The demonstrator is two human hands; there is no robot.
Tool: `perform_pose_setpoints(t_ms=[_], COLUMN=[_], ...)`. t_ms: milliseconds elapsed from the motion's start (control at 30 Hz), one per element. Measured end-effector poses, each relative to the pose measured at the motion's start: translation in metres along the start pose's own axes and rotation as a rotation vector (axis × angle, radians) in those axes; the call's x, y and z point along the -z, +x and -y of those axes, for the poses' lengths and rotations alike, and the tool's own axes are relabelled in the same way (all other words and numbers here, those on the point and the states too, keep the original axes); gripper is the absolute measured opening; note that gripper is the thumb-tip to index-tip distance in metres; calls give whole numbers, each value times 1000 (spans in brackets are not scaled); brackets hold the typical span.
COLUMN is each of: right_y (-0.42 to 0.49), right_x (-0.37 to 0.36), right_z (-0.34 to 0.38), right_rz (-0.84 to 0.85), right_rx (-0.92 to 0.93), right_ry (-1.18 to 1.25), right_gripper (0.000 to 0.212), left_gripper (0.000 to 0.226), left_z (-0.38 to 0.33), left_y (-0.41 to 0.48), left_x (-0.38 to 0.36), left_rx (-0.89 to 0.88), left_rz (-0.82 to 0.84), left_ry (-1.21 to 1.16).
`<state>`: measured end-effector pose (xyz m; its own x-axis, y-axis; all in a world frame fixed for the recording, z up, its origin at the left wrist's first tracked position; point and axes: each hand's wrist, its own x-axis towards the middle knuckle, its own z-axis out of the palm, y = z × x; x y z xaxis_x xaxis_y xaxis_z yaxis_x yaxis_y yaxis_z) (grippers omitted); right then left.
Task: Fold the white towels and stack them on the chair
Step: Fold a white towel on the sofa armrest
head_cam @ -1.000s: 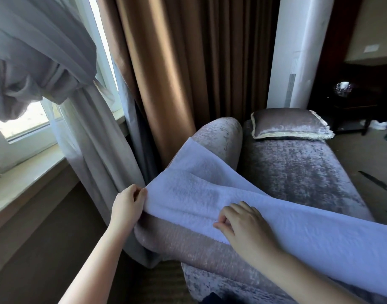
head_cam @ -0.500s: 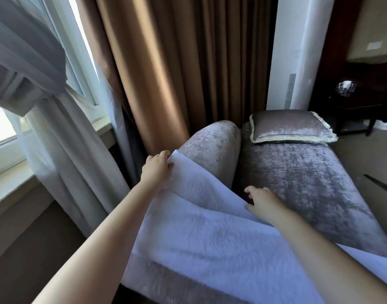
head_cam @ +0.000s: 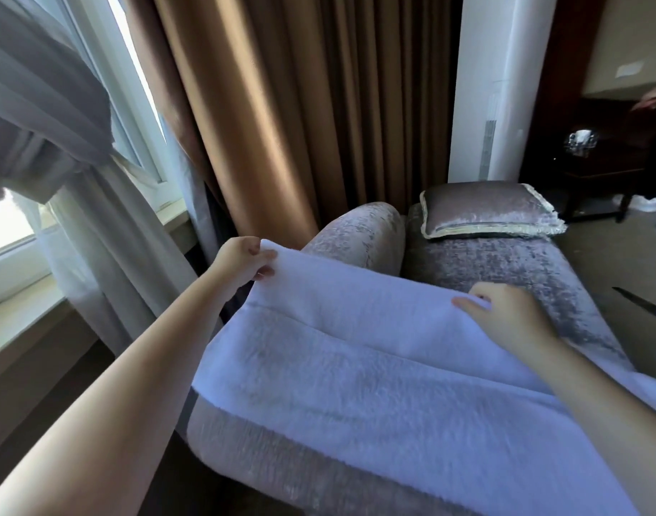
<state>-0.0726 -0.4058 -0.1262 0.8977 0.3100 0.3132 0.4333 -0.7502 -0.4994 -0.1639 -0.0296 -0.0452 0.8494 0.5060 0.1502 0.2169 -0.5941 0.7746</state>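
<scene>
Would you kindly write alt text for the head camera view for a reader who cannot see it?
A person's left hand pinches the far corner of a white towel spread over a grey velvet chair, while the right hand grips its far edge. A matching cushion lies beyond, before brown curtains.

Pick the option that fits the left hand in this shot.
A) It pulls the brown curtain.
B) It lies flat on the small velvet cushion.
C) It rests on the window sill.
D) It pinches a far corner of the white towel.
D: the left hand pinches the far corner of the white terry towel between its thumb and fingers, holding it up.
</scene>
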Motion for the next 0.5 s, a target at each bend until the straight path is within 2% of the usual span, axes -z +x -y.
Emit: perform_pose_setpoints(t_ms=[67,167,233,300,367,433,500], right_y=[-17,-49,-74,-98,-121,-137,-149], right_x=[20,44,46,40,32,18,2], right_z=[9,29,39,46,54,56,54], right_rz=[-129,-284,-307,-296,-334,-347,-295], right_rx=[130,316,444,543,633,759,867], right_ry=[38,48,46,40,-32,-114,-164], right_gripper=[36,19,18,21,27,30,38], left_gripper=[24,49,52,45,22,18,24], left_z=[0,-10,-10,-6,4,22,43], left_y=[-9,-35,-52,-65,-79,-93,-105], left_x=[6,17,25,32,37,42,45], left_rx=[14,21,20,46,72,83,128], left_rz=[53,147,191,151,78,77,102], left_ry=[-88,-273,-391,-476,-528,-434,-297])
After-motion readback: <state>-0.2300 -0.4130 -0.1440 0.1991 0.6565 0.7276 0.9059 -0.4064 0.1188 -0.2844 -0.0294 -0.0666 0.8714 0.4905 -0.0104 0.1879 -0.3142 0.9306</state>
